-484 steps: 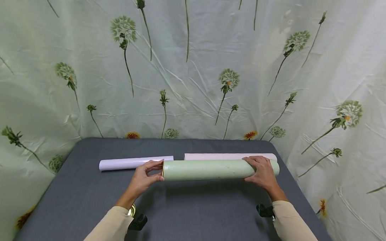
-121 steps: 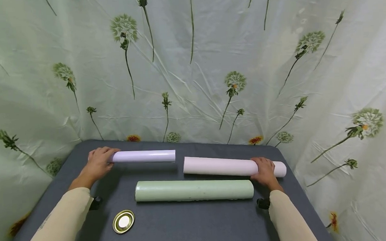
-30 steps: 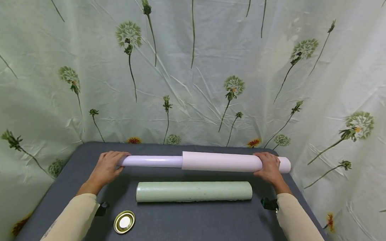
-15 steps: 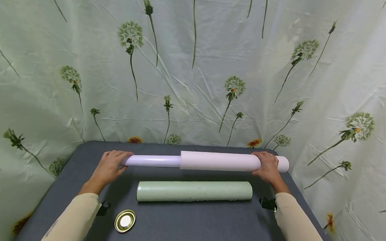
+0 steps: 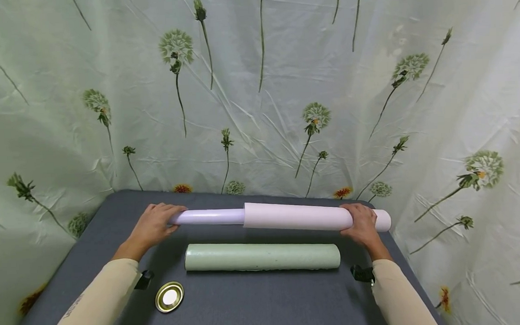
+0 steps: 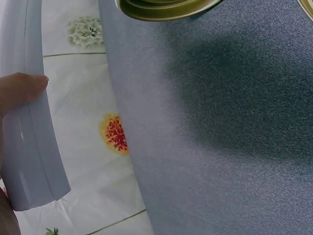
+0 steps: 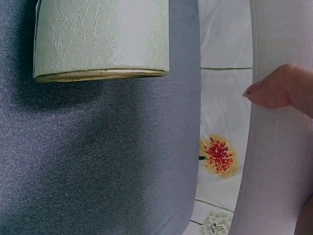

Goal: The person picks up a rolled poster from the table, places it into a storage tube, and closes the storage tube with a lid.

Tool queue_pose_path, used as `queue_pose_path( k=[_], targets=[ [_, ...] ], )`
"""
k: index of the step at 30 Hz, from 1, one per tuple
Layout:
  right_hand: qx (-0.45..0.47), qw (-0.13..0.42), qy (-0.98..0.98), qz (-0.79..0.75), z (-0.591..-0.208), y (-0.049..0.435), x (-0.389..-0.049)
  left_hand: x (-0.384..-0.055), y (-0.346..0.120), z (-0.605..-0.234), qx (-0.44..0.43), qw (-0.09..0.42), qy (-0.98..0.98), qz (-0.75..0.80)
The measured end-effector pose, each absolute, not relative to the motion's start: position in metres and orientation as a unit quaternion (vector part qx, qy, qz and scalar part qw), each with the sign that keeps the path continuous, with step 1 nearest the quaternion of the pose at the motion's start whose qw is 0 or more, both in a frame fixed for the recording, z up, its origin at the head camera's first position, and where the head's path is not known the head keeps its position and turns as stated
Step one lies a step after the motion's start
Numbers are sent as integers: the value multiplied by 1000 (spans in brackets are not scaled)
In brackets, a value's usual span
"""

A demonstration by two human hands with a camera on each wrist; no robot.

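Observation:
My left hand (image 5: 155,227) grips the left end of a lavender paper roll (image 5: 214,216), thumb across it in the left wrist view, where the roll (image 6: 29,142) shows a lengthwise edge. The roll's right end is hidden inside a wider pale pink roll (image 5: 296,216). My right hand (image 5: 360,223) holds that pink roll near its right end; in the right wrist view the thumb (image 7: 276,88) lies along its side. Both rolls are held above the table. Nearer to me, a pale green tube (image 5: 263,256) lies on its side, parallel to them.
A round gold lid (image 5: 169,297) with a white centre lies on the grey cloth-covered table (image 5: 265,306), left of the green tube's front. Behind the table's far edge hangs a pale curtain (image 5: 258,110) printed with dandelions.
Earlier both hands held the green tube; later it lay down and they held the separate rolls. The lavender roll has since entered the pink one, and my left hand keeps moving right.

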State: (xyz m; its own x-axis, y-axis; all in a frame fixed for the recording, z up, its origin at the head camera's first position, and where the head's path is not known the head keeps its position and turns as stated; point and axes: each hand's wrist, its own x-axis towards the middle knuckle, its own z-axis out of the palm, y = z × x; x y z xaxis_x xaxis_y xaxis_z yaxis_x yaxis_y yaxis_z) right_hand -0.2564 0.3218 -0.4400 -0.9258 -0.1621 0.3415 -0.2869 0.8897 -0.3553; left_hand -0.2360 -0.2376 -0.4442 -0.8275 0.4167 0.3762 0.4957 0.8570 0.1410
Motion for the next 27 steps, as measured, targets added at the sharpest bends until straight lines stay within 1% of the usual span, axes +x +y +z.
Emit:
queue_pose_path(
  k=[27],
  targets=[
    [120,156,-963,185,-438,318,-256,-237,-211,-446,-267,198,-935,-122]
  ],
)
